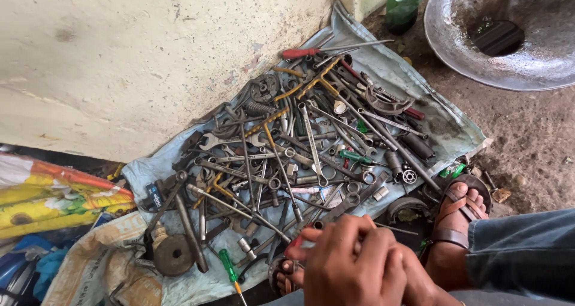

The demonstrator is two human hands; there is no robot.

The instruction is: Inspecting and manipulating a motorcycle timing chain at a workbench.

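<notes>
Hands [365,264] beside wrench-strewn cloth [407,72], bowl [509,36] beyond.

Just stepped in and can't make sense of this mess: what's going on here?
A person crouches over a pale cloth spread on the ground by a wall, heaped with spanners, sockets and screwdrivers. Both hands are together at the bottom: the left hand lies over the right hand, closed around something small with a red bit showing; what it is cannot be told. A sandalled foot rests at the cloth's edge. A metal basin sits beyond.
</notes>
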